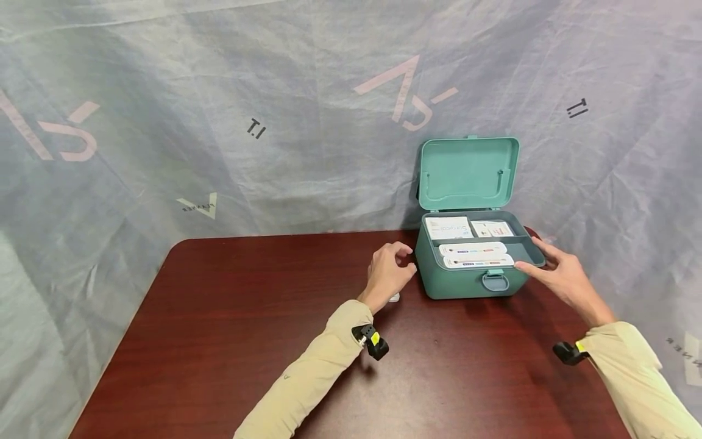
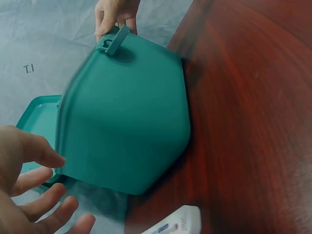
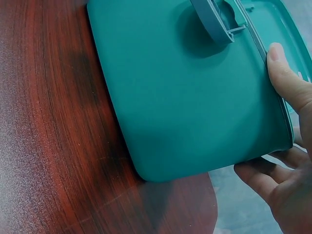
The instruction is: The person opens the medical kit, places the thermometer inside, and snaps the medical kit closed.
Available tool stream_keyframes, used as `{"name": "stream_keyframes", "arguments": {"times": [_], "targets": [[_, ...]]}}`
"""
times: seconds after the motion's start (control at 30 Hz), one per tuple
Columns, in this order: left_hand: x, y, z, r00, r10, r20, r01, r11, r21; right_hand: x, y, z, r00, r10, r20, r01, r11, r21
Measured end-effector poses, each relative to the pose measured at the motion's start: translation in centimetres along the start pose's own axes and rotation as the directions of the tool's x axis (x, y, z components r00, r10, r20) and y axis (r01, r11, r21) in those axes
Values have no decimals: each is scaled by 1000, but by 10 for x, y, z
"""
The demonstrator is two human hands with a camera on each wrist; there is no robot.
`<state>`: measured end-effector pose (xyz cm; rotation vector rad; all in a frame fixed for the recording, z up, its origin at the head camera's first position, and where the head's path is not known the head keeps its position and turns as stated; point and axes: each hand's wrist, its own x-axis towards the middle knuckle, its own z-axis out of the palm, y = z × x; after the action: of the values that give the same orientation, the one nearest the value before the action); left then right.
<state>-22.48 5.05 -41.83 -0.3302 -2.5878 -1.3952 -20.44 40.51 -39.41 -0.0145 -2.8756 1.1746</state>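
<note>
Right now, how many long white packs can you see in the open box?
2 in view, both in the front compartment of the green box: the rear pack, and the front pack just in front of it. More could be hidden underneath.

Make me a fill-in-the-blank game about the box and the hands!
1. The lid of the green box is ____.
2. ____ long white packets show in the box's front compartment.
3. The ____ hand grips the box at its right side.
4. The table under the box is reddish ____.

Missing words: open; two; right; brown.
</note>
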Motion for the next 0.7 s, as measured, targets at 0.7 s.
{"name": "stream_keyframes", "arguments": {"times": [0.7], "targets": [[-22, -37, 18, 968, -247, -46, 249, 967, 52, -3, 0, -2, 999, 30, 12, -30, 1000, -7]]}}
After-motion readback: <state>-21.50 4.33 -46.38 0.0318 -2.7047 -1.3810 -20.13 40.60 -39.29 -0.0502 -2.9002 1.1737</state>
